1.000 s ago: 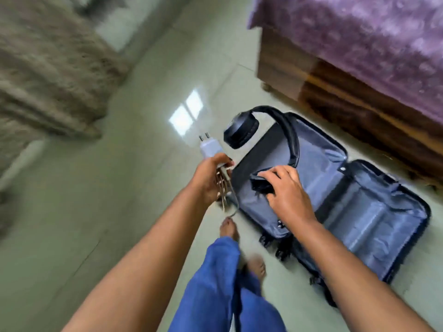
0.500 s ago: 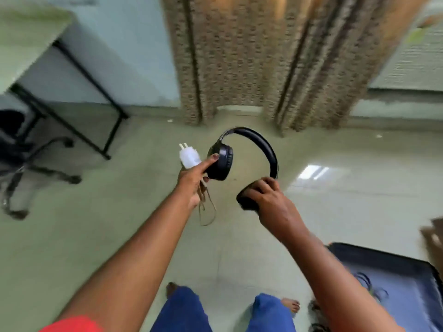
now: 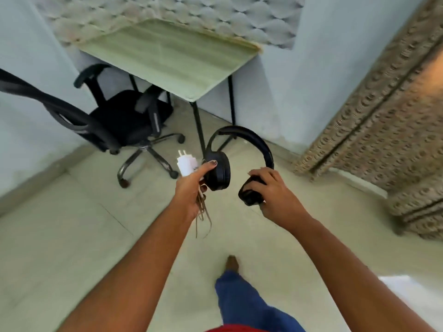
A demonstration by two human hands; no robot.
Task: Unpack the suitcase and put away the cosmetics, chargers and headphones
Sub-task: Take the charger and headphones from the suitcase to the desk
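- we see the left hand (image 3: 191, 191) curled round a white charger (image 3: 187, 165); plug pins point up and away from us; a thin looped cable (image 3: 202, 215) hangs below the fist; the thumb tip reaches over and touches the near ear cup
- we see the right hand (image 3: 275, 192) gripping the other ear cup of the black headphones (image 3: 239, 161); fingers wrap over the top of the cup, thumb underneath; grip is closed tight on it
- headphones are held in the air between both hands, headband arching up and away, well above the floor (image 3: 72, 236)
- charger sits just left of the left ear cup, nearly touching it; we cannot tell if they make contact
- ahead of the hands: a pale green table (image 3: 167, 58) on black legs against the wall; a black office chair (image 3: 119, 121) on castors to its left, partly tucked beside it
- patterned brown curtain (image 3: 383, 130) hangs at the right, reaching the floor
- below the arms: one bare foot (image 3: 232, 262) and a blue trouser leg (image 3: 247, 300) stepping forward on the pale tiles
- suitcase and cosmetics are out of view
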